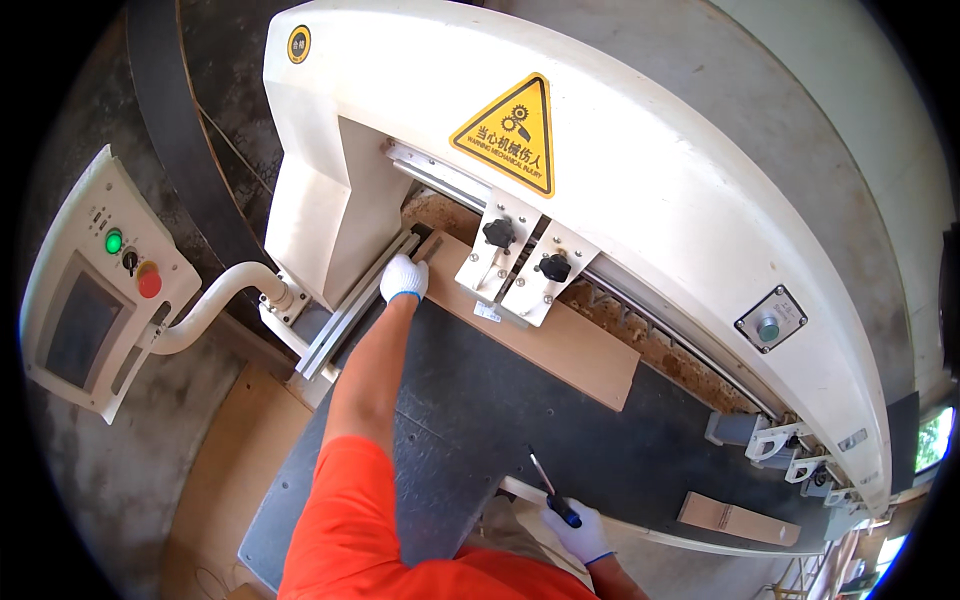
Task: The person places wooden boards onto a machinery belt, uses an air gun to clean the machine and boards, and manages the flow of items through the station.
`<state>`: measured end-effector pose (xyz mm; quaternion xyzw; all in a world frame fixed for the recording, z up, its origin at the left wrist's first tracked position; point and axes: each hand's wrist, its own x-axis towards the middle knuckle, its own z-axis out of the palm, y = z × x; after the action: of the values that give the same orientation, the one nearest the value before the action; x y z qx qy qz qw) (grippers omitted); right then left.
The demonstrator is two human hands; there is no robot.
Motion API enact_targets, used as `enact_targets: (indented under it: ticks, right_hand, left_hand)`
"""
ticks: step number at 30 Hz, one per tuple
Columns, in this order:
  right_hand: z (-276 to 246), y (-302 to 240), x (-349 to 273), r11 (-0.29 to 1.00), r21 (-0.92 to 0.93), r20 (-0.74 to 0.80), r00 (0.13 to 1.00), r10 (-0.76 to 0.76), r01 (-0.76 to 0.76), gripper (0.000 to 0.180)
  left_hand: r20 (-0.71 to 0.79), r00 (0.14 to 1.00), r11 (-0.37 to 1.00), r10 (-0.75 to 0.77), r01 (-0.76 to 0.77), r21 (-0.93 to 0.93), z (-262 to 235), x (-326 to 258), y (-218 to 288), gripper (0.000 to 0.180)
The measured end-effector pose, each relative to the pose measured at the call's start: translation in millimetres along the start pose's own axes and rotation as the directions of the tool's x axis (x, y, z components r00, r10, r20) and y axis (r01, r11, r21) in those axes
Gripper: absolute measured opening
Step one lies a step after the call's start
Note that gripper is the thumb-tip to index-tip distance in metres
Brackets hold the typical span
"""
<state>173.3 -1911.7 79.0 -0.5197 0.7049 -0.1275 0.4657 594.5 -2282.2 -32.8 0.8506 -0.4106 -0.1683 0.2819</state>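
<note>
A flat light-brown wooden board (560, 350) lies on the dark work table, partly under two white clamp blocks with black knobs (498, 233). My left hand (404, 279), in a white glove, is at the board's left end, beside a metal guide rail (352, 305). Its fingers look curled at the board's edge, though their tips are mostly hidden. Near the table's front edge, my right hand (580, 533), also gloved, is closed around the dark handle of a screwdriver (563, 510). The screwdriver's metal shaft points up and left, above the table.
A white machine beam (640, 130) with a yellow warning sign arches over the far side. At left, a control panel (105, 290) with a lit green button and a red knob stands on a curved arm. A smaller board (738, 519) lies on the table at right. Sawdust (655, 352) lines the slot behind the long board.
</note>
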Motion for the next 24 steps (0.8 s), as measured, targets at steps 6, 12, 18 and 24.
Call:
enact_targets:
  ticks: [6,12,18,24]
  right_hand:
    - [-17.7,28.4,7.9,0.977,0.154,-0.298,0.95,-0.094,0.145,0.029]
    - [-83.0,-51.9,-0.4,0.919,0.086,-0.588,0.764,-0.264,0.384,0.025]
    - [-131.4,-102.7,-13.5,0.876,-0.017,-0.706,0.614,-0.352,0.482,0.028]
    - [-139.0,-113.8,-18.5,0.873,-0.182,-0.727,0.536,-0.43,0.453,0.025]
  left_hand:
    - [-0.026,0.751,0.749,0.66,-0.654,0.102,8.2,-117.8,-6.7,0.021]
    - [0.169,0.583,0.573,0.795,-0.813,0.106,45.2,-183.9,-11.1,0.07]
    - [0.122,0.641,0.634,0.758,-0.768,0.092,68.9,-194.3,-18.6,0.069]
    - [0.151,0.639,0.635,0.754,-0.768,0.082,57.2,-205.8,-6.8,0.069]
